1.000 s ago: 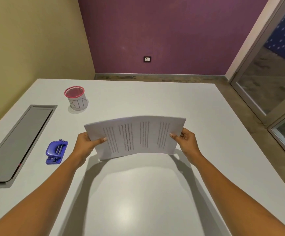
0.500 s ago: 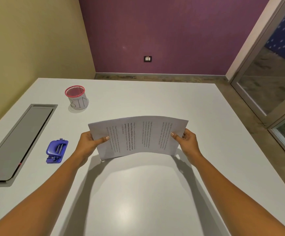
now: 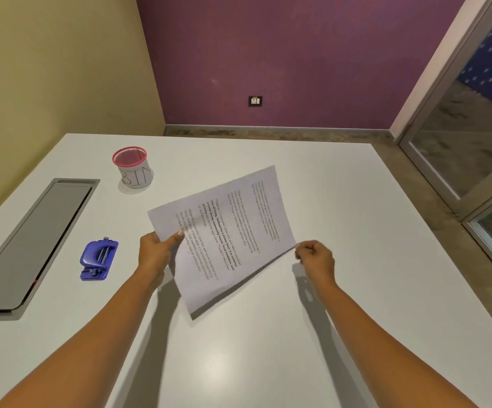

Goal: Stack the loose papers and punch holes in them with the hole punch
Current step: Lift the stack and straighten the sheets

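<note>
1. The papers (image 3: 224, 231) are held above the table (image 3: 268, 363), tilted, with the printed side up and the lines of text running slantwise.
2. The stack's near-left edge is gripped by the left hand (image 3: 156, 254): the thumb (image 3: 177, 235) is laid on the top sheet, while the other fingers are hidden beneath it.
3. The right hand (image 3: 315, 260) is seen with its fingers curled, their tips right at the stack's right corner; whether that corner is pinched or only approached cannot be told.
4. A long edge of the stack is spread between the two sets of fingers, and the far corner is raised beyond them.
5. A dark shadow is cast on the table under the stack's near edge.
6. The punch (image 3: 99, 260), blue, is left lying on the table, well apart to the left of the left-hand fingers and untouched.
7. A mesh cup (image 3: 134, 169) with a red rim is stood beyond and to the left of those fingers.
8. A grey panel (image 3: 32, 242) is set into the table, further left than the punch.
</note>
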